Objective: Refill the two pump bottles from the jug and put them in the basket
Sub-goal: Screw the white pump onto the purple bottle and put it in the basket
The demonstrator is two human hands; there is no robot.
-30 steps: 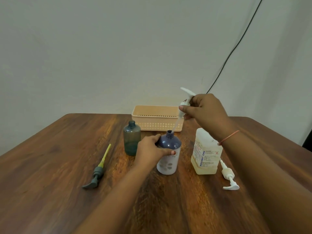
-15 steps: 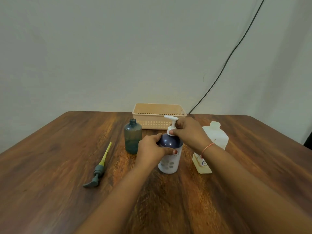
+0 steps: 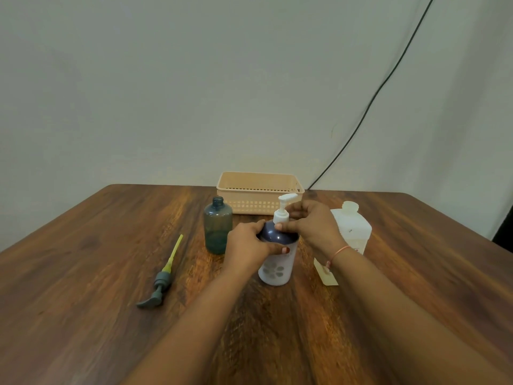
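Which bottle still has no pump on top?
The teal bottle, standing open-necked left of the hands. Its grey pump lies on the table. The purple bottle already wears a white pump.

Lighting soft, even and somewhat dim; shadows faint. Mild sheen on worktop (image 3: 111,245) at centre frame. Wide-angle bending at frame edges. Slight overall softness; forearms in lower frame blurred.

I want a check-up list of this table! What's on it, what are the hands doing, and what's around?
Surface: wooden table, looks dry.
Job's things: purple bottle upright with white pump in its neck; teal bottle open, its grey pump lying apart; jug uncapped; basket holds nothing seen.
Clutter: nothing seen.
Hands: left hand holds the purple bottle; right hand grips the pump collar.
Cables: black cable on the wall.
Surroundings: plain wall.
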